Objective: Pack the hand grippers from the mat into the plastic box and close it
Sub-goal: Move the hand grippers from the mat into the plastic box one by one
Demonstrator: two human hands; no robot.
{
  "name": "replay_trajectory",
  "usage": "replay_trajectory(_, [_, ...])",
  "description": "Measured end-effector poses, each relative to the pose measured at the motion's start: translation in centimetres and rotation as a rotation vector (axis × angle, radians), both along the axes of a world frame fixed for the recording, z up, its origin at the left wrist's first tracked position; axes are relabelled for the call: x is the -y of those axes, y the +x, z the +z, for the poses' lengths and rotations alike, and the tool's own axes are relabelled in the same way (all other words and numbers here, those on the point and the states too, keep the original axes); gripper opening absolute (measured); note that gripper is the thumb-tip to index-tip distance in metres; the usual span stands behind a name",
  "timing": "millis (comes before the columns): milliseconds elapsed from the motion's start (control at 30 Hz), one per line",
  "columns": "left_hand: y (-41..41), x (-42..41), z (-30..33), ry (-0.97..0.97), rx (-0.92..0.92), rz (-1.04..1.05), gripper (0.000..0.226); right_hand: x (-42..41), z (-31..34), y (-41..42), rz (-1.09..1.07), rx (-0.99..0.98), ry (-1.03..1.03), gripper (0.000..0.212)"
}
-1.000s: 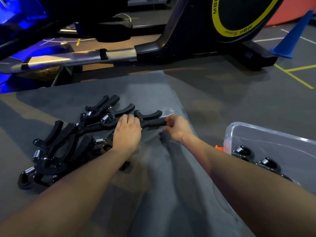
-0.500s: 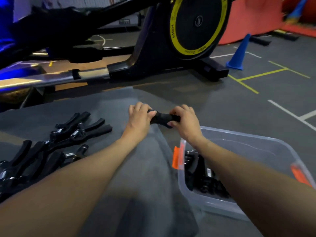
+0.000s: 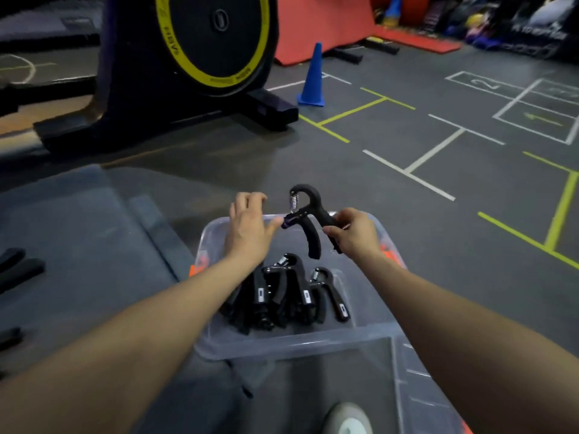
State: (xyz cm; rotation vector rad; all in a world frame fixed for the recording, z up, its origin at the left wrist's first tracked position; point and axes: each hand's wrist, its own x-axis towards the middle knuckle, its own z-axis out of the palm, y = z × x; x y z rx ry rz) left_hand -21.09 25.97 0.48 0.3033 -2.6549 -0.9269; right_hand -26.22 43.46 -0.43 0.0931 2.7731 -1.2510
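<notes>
A black hand gripper with a metal spring hangs above the clear plastic box. My right hand holds it by one handle. Just left of it is my left hand, fingers apart, its thumb at the gripper's knob end. Several black hand grippers lie inside the box, near its left and middle. The grey mat lies to the left, and a few gripper handles show at its left edge.
A clear lid lies on the floor at the box's near right. An exercise bike stands behind the mat. A blue cone and red pads are farther back. Painted lines mark the grey floor.
Both hands lifted one hand gripper off the mat and carried it right over the box. My left hand has let go of it; the view swung right.
</notes>
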Motion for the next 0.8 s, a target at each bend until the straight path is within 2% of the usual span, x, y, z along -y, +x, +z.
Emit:
replay_trajectory(233, [-1.2,-4.5,-4.7,-0.107,0.329,-0.269,0.057,-4.4,-5.3,-0.9,-0.217,0.273,-0.213,0.035])
replay_trajectory(367, [-1.8,-4.9,-7.1,-0.194,0.470,-0.362,0.065,-4.8,-9.4,-0.6,-0.305,0.438,-0.264,0.035])
replay_trajectory(567, [-2.3,-5.2,-10.0,-0.230,0.631,-0.460,0.078,-5.3,-13.9,-0.9,-0.340,0.536,-0.176,0.035])
replay_trajectory(800, [-2.4,-5.2,-12.0,-0.212,0.680,-0.481,0.087,-5.7,-15.4,-2.6,-0.235,0.613,-0.080,0.033])
